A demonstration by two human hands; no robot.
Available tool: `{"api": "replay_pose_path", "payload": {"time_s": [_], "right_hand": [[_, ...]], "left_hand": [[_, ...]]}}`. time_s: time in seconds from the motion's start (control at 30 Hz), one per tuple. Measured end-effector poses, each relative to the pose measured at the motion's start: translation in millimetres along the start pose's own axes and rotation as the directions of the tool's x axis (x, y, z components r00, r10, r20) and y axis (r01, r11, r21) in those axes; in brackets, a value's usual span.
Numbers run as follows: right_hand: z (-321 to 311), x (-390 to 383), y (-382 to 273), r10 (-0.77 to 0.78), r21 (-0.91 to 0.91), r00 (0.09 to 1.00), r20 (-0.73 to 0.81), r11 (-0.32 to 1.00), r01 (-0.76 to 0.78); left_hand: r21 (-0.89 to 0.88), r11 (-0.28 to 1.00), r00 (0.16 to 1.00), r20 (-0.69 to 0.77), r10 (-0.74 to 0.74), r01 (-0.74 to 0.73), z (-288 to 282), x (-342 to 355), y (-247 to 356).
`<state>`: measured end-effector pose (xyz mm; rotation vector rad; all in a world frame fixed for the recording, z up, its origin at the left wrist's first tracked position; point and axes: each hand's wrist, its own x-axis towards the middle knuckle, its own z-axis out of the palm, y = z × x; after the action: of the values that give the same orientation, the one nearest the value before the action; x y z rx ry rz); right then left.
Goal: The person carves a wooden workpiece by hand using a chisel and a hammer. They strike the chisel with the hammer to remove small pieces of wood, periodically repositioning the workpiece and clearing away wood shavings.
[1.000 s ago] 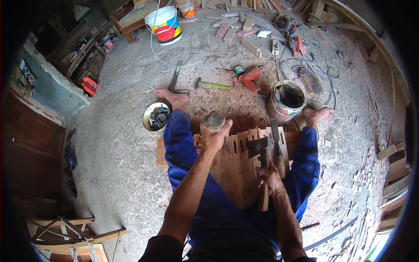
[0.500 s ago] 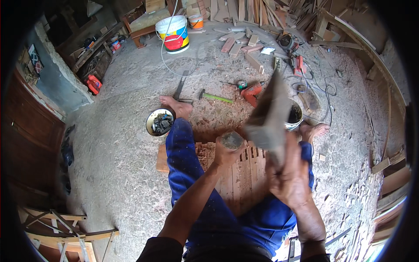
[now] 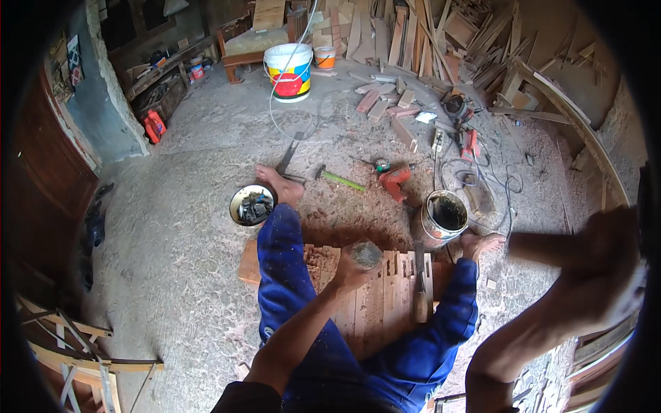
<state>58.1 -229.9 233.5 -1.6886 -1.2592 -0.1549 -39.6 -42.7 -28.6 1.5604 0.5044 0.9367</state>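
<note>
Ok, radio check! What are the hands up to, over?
Left hand gripping round-topped tool, tip hidden. Right hand, blurred, far right, on brown handle. Slotted boards below left hand, shavings about. Wood-handled chisel lying on boards.

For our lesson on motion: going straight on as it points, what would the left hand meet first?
Probably the slotted wooden boards just ahead of the left hand; depth is unclear, so it might pass above.

Matt wooden slats (image 3: 390,301) (the floor (image 3: 175,213) rough concrete)
</note>
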Motion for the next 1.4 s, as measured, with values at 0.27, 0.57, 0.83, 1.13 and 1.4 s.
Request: {"api": "replay_pose_path", "payload": {"time_s": [0.27,0.57,0.83,1.13,1.4], "right_hand": [[89.6,-70.0,88.8,0.505,-0.472,0.505,0.7,0.858,-0.202],[113.2,-156.4,125.5,0.672,0.307,0.534,0.513,0.437,-0.845],[126.5,-227.0,181.2,0.668,0.542,0.372,0.645,-0.056,-0.838],[126.1,-210.4,178.6,0.656,0.592,0.337,0.675,-0.209,-0.778],[124.0,-212.4,179.6,0.662,0.587,0.323,0.677,-0.22,-0.779]], "left_hand": [[-0.314,0.949,0.991,0.125,0.057,-0.015,-3.6,-4.0,-14.2],[0.074,0.992,0.985,-0.148,-0.086,0.098,18.7,45.4,-3.4],[-0.002,0.967,0.963,0.096,0.252,-0.253,16.1,0.2,92.9],[0.164,0.958,0.961,-0.105,0.256,-0.237,-5.3,52.7,38.8],[0.093,0.969,0.967,-0.09,0.238,-0.23,3.2,62.5,38.7]]}}
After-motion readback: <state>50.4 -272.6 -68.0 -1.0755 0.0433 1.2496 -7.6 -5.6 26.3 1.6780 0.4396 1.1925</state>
